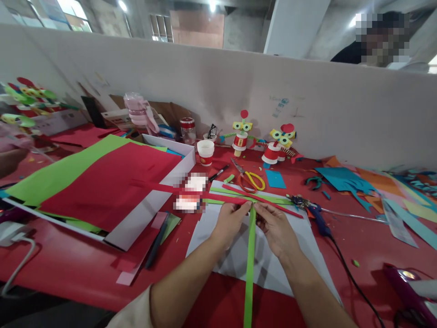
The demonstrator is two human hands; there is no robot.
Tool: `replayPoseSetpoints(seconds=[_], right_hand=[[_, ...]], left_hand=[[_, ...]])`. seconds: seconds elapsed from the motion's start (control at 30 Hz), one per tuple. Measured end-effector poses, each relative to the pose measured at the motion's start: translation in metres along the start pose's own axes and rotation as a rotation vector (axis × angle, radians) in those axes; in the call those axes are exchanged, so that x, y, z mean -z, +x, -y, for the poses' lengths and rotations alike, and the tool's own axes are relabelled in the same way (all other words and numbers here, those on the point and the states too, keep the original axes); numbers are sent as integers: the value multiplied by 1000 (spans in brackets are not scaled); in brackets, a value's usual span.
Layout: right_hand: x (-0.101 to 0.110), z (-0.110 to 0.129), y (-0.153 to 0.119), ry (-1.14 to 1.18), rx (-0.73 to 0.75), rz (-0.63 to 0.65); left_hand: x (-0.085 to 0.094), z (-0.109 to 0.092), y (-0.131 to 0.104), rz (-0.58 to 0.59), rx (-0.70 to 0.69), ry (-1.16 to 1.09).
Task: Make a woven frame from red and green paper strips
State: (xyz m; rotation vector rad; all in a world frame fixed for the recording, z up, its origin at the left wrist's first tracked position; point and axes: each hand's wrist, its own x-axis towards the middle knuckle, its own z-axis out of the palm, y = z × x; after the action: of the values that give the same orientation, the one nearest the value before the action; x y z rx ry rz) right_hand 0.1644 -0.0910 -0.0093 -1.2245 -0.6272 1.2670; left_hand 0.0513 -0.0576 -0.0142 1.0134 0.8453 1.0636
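In front of me, my left hand [232, 224] and my right hand [276, 227] meet fingertip to fingertip, both pinching paper strips where they cross. A red paper strip [223, 198] runs off to the left from my left fingers. From the same spot a long green paper strip [250, 269] hangs down toward me, its upper end at my right fingertips. Under my hands lies a white sheet [204, 237]. More green strips [278, 199] and red strips [287, 210] lie just beyond my fingers. Whether the two held ends are glued is hidden.
Right of my hands lies a blue glue gun [321, 221] with its cable. Scissors [252, 180] and paper-cup figures [240, 140] are farther back. A white box [143, 218] with coloured sheets fills the left. Teal paper [344, 180] lies right; another person's hand [12, 159] shows far left.
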Motion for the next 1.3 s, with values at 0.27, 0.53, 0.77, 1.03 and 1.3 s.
replayPoseSetpoints(seconds=[0.27, 0.53, 0.77, 1.03, 1.3], right_hand=[[-2, 3, -4, -70, 77, -54], [-2, 4, -5, -59, 65, -71], [-1, 4, -4, -100, 59, -73], [1, 1, 1, -89, 86, -99], [-1, -1, 0, -20, 0, 8]], left_hand=[[-2, -6, -3, -26, 17, 4], [-3, -9, -3, 52, 7, 12], [-1, -7, -2, 60, 3, 40], [3, -7, 1, 109, 4, 36], [3, -5, 2, -11, 213, -239]])
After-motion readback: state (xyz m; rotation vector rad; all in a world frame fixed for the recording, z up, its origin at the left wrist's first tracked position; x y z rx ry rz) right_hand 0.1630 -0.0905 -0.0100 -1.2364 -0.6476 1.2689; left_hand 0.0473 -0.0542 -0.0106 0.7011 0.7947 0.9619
